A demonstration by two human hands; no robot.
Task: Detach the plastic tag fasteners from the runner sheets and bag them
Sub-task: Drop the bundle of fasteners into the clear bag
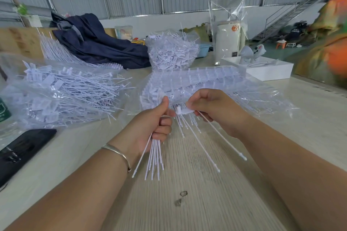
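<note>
A pale wood-grain table [197,202] fills the lower view; across its far side lie a dark blue garment [97,47], a white box [270,70] and a tall clear bag [228,30] standing upright beside it; at the left edge rests a black flat case [22,148]. On the left of the table a clear bag of loose fasteners [62,97] lies on its side, its white stems pointing mostly rightward; further back a heaped pile of fasteners [172,52] sits near the garment. In the middle, just behind the hands, a stack of runner sheets [202,84] spreads out, with thin stems fanning toward the person and to the right. The left hand [155,124], a silver bangle [118,155] on its wrist, is curled tight round a bundle of detached fasteners [155,157], thumb up, stems hanging down below the fist; the right hand [216,107] pinches the white head of a single fastener [185,110] at the near edge of the sheets, its long stem trailing down beneath the palm; the two hands sit close together, nearly touching.
</note>
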